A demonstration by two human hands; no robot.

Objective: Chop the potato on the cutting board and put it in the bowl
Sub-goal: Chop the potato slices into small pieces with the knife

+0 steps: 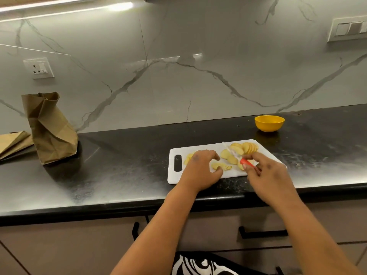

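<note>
Left hand (200, 171) hovers with fingers loosely curled over potato slices (243, 148) on the cutting board (198, 151); right hand (266, 173) grips the red-handled knife (245, 161); yellow bowl (269, 123) sits far right.

The surface (123, 175) looks like dark polished stone, glossy, with pale speckles and soft reflections of the light. The wall (178, 76) behind is smooth grey marble-look slab with dark veins and a slight sheen. The cutting board (174, 175) is white plastic, matt and smooth. The bowl (269, 123) is yellow plastic with a soft gloss. The paper bag (50, 128) is brown kraft paper, matt and creased. The potato slices (246, 148) show pale yellow, moist-looking cut faces. The knife (238, 155) has a red plastic handle; its blade is too blurred to judge.
</note>
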